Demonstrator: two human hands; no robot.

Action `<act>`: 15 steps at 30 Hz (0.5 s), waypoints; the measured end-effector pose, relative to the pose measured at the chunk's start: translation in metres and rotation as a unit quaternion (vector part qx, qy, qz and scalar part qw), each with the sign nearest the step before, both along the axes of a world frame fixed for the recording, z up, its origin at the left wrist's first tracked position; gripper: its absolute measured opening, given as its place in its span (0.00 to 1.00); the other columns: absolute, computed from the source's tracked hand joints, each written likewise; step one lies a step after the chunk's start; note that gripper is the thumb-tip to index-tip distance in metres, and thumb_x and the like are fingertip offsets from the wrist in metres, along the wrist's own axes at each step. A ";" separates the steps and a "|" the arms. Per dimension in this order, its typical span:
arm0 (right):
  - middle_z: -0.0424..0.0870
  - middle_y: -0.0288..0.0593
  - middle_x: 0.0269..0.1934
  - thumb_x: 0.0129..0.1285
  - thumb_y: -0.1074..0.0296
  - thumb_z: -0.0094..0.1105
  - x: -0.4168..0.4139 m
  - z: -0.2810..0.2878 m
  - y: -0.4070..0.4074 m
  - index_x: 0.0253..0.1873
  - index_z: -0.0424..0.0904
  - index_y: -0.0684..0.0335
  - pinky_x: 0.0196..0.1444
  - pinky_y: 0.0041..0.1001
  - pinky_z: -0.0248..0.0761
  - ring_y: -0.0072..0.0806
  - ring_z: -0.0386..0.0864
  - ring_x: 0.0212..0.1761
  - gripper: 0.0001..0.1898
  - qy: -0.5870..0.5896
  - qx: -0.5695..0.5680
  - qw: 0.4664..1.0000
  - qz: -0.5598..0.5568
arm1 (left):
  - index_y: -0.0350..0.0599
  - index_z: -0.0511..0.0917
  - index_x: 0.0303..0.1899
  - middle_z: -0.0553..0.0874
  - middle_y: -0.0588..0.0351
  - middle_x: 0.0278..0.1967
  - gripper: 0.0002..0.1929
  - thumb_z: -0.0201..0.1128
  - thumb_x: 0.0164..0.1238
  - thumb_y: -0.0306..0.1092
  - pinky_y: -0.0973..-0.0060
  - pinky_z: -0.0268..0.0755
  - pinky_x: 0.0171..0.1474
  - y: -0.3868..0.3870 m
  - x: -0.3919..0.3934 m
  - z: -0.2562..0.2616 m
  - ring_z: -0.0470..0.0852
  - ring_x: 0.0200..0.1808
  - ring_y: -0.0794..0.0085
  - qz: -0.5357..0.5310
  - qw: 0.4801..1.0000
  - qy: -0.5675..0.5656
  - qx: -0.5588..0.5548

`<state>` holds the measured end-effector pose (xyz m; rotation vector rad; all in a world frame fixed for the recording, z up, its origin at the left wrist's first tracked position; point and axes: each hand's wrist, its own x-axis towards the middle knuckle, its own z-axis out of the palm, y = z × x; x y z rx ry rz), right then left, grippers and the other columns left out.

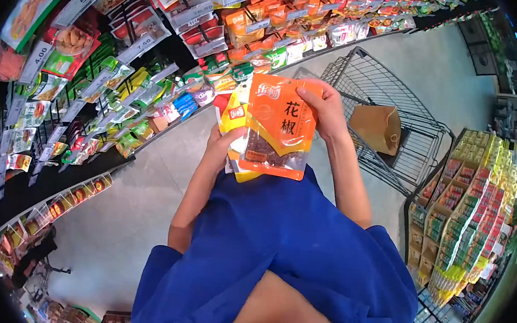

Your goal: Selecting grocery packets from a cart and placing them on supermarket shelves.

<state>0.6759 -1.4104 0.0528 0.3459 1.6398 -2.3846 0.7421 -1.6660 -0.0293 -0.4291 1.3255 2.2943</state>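
My right hand [328, 108] grips the upper right corner of an orange packet of Sichuan peppercorns [283, 131], with the thumb on its front. The dark contents show through a clear window in its lower part. Behind it and to its left, my left hand [223, 147] holds several other packets, one of them yellow [235, 112]; the orange packet covers most of them, so their exact number cannot be told. The left thumb lies over the yellow packet, close to the edge of the orange one.
Racks of hanging food packets [246, 28] with price tags run along the top and left. A metal shopping cart [384, 71] holding a brown paper bag [375, 125] stands at the right. Beyond it rises a stacked display of boxed goods [465, 200]. Grey floor [144, 225] lies at the lower left.
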 end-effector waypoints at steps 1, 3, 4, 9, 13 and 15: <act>0.87 0.43 0.43 0.65 0.75 0.66 -0.004 -0.002 0.003 0.52 0.81 0.70 0.47 0.25 0.79 0.24 0.84 0.42 0.12 0.008 0.001 1.000 0.008 | 0.37 0.75 0.58 0.86 0.53 0.48 0.24 0.69 0.62 0.32 0.72 0.78 0.51 0.004 -0.003 0.004 0.86 0.47 0.69 0.006 1.000 0.002 -0.010; 0.87 0.43 0.43 0.65 0.76 0.65 -0.013 -0.005 0.011 0.51 0.81 0.71 0.47 0.25 0.79 0.24 0.85 0.42 0.12 0.010 -0.007 1.000 0.006 | 0.37 0.77 0.56 0.86 0.54 0.46 0.21 0.69 0.62 0.31 0.74 0.77 0.52 0.013 -0.010 0.013 0.85 0.47 0.72 0.016 1.000 0.002 -0.023; 0.87 0.44 0.43 0.65 0.77 0.65 -0.018 -0.006 0.014 0.51 0.81 0.71 0.47 0.25 0.80 0.24 0.85 0.42 0.11 0.014 -0.015 1.000 0.004 | 0.36 0.77 0.57 0.86 0.54 0.47 0.22 0.70 0.61 0.31 0.74 0.77 0.52 0.018 -0.014 0.018 0.86 0.47 0.71 0.023 0.999 0.002 -0.026; 0.87 0.42 0.42 0.63 0.77 0.67 -0.044 -0.007 0.039 0.50 0.81 0.69 0.44 0.25 0.81 0.25 0.85 0.40 0.11 0.018 -0.017 1.000 0.015 | 0.35 0.75 0.58 0.86 0.53 0.49 0.25 0.72 0.60 0.31 0.72 0.78 0.53 0.040 -0.036 0.018 0.86 0.48 0.70 0.032 0.999 0.000 -0.043; 0.86 0.39 0.39 0.62 0.78 0.66 -0.070 -0.010 0.064 0.47 0.80 0.67 0.44 0.23 0.79 0.22 0.84 0.38 0.09 0.014 -0.039 0.998 0.042 | 0.36 0.76 0.58 0.86 0.53 0.49 0.25 0.72 0.60 0.30 0.72 0.79 0.52 0.064 -0.053 0.019 0.86 0.47 0.70 0.047 0.998 0.014 -0.037; 0.86 0.41 0.40 0.62 0.79 0.65 -0.082 -0.016 0.078 0.47 0.80 0.68 0.43 0.23 0.79 0.22 0.84 0.38 0.09 0.011 -0.050 0.997 0.055 | 0.36 0.76 0.57 0.86 0.53 0.49 0.23 0.71 0.61 0.28 0.72 0.79 0.51 0.077 -0.060 0.020 0.86 0.47 0.71 0.051 0.997 0.014 -0.051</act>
